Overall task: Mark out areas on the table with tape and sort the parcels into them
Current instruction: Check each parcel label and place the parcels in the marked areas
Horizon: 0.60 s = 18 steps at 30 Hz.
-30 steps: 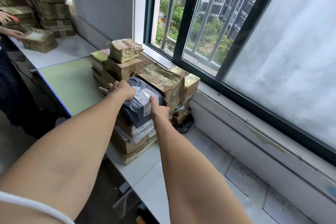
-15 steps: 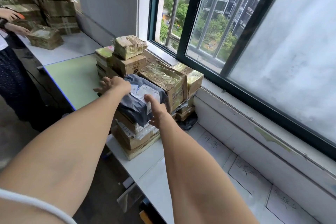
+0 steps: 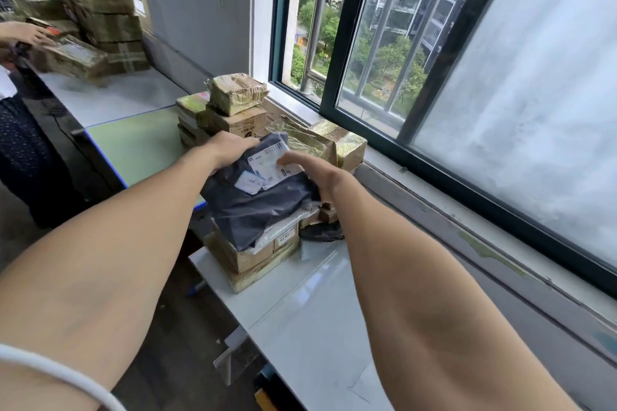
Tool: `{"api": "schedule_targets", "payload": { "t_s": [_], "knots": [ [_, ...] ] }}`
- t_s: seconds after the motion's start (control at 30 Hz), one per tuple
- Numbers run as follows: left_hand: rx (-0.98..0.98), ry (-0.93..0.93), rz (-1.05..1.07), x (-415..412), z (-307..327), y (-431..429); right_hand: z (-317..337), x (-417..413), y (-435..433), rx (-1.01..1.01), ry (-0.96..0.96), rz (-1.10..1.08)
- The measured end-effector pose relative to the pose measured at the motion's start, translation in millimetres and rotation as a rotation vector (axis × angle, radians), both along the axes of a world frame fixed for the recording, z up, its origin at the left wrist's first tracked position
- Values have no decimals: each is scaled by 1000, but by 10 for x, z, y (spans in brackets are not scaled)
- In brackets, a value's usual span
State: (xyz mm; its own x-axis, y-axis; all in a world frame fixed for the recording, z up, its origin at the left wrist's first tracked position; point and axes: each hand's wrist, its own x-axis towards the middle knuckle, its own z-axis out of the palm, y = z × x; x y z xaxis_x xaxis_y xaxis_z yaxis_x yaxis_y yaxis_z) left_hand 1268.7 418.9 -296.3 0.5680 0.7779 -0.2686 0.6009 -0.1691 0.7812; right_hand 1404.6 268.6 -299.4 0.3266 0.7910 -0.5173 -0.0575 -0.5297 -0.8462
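A dark grey plastic mailer bag [image 3: 257,207] with white shipping labels [image 3: 273,163] is held between both hands above a pile of brown cardboard parcels [image 3: 253,253], tilted toward me. My left hand [image 3: 230,148] grips the bag's far left corner. My right hand [image 3: 314,170] holds its right edge, with the thumb lying on the label and the fingers hidden beneath. More taped boxes [image 3: 238,93] are stacked behind the bag, against the window sill.
The pile stands on a white table [image 3: 300,310] along the window wall. A green mat [image 3: 140,143] lies on the table to the left. Farther left, another person's hand [image 3: 23,33] reaches toward a tall stack of taped boxes [image 3: 107,10].
The grey bag has come up off the pile and tipped toward me. My left hand moved from the pile's left side onto the bag's far corner, and my right hand shifted to its right edge.
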Motion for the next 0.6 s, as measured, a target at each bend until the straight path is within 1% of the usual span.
{"api": "schedule_targets", "payload": {
  "t_s": [0.07,0.1,0.17,0.23,0.3,0.37,0.47,0.6],
  "knots": [
    [-281,-33,-104,18,53,-132,59,114,-144,-41,-30,51],
    [-383,-42,-169,40,61,-195,86,172,-221,-58,-45,69],
    [-506,-92,-278,111,45,-317,134,310,-385,-75,-60,80],
    [-571,-127,-379,201,9,-448,189,420,-540,-76,-52,71],
    [-597,-97,-436,311,-32,-590,224,494,-701,-79,-71,71],
    [-624,-58,-448,408,-79,-704,231,539,-849,-71,-109,95],
    [-660,-53,-491,535,-164,-891,199,612,-1097,-39,-92,131],
    [-706,-77,-519,700,-245,-1197,176,688,-1471,-24,-101,85]
  ]
}}
